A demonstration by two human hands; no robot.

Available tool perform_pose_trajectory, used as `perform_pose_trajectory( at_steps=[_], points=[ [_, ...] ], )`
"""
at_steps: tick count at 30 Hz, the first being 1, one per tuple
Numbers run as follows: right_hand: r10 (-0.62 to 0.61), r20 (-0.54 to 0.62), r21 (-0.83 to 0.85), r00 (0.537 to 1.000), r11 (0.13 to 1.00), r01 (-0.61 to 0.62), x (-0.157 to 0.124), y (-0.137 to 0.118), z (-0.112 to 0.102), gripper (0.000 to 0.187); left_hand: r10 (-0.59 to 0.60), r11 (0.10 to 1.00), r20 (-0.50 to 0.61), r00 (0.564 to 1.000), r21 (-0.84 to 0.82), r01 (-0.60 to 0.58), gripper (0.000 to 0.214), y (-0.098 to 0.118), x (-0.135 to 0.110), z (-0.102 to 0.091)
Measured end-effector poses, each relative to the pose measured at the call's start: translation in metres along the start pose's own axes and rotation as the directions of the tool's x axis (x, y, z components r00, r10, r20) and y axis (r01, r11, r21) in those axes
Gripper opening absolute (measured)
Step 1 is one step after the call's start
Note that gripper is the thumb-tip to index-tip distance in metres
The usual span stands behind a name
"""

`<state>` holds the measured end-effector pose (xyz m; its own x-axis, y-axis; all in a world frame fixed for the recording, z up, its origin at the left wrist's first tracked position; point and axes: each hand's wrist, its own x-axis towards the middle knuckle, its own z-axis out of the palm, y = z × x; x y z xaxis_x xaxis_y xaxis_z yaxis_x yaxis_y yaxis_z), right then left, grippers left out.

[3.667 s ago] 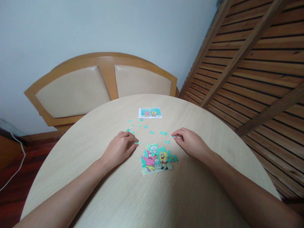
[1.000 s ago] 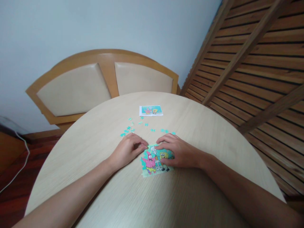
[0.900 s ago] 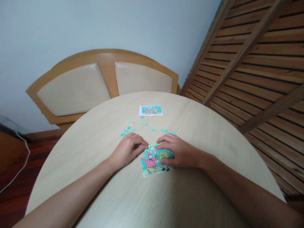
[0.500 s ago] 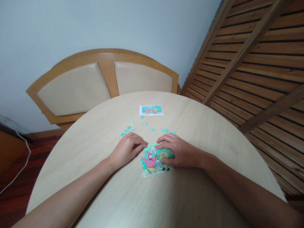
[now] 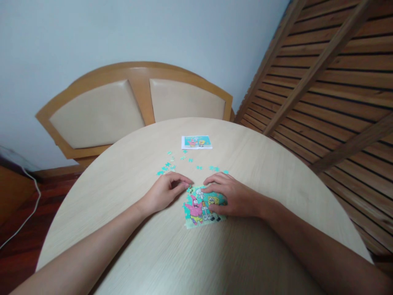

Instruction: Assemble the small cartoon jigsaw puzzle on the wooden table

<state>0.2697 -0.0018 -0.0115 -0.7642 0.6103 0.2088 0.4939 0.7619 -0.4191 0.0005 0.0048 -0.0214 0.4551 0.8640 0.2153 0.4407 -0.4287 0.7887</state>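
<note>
A partly joined cartoon jigsaw puzzle [image 5: 196, 211] lies flat on the table in front of me, with a pink starfish, a pale squid figure and a yellow sponge figure on teal. At its upper left corner, my left hand [image 5: 167, 189] is closed in a pinch on a small puzzle piece [image 5: 190, 189], mostly hidden by the fingertips. My right hand [image 5: 229, 194] rests over the puzzle's right side, fingers apart, covering part of that edge. Several loose teal pieces [image 5: 167, 164] lie scattered beyond my left hand, and more pieces [image 5: 214, 168] lie beyond my right.
Farther back on the round wooden table [image 5: 129, 159] is a reference picture card [image 5: 197, 142]. A padded bench back [image 5: 143, 94] stands behind the table against the wall. Slatted wooden panels [image 5: 334, 86] rise at right, and a white cable [image 5: 36, 196] hangs at left.
The fingertips of my left hand have lifted slightly from the puzzle's upper left corner, and a piece now shows tilted beneath them. My right hand stays in place. The view has shifted slightly.
</note>
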Motion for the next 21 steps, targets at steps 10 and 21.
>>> perform_pose_trajectory(
  at_steps=[10,21],
  points=[
    [0.076,-0.162,0.134,0.984,0.989,-0.055,0.009,-0.018,0.005,0.034,-0.036,0.972,-0.036,0.999,-0.235,0.027,0.019,0.014,-0.007,0.018],
    [0.303,-0.27,0.279,0.914,0.933,-0.227,0.008,-0.002,0.0,0.014,0.207,0.973,0.062,0.976,0.088,-0.212,0.016,0.024,-0.01,0.014]
  ],
)
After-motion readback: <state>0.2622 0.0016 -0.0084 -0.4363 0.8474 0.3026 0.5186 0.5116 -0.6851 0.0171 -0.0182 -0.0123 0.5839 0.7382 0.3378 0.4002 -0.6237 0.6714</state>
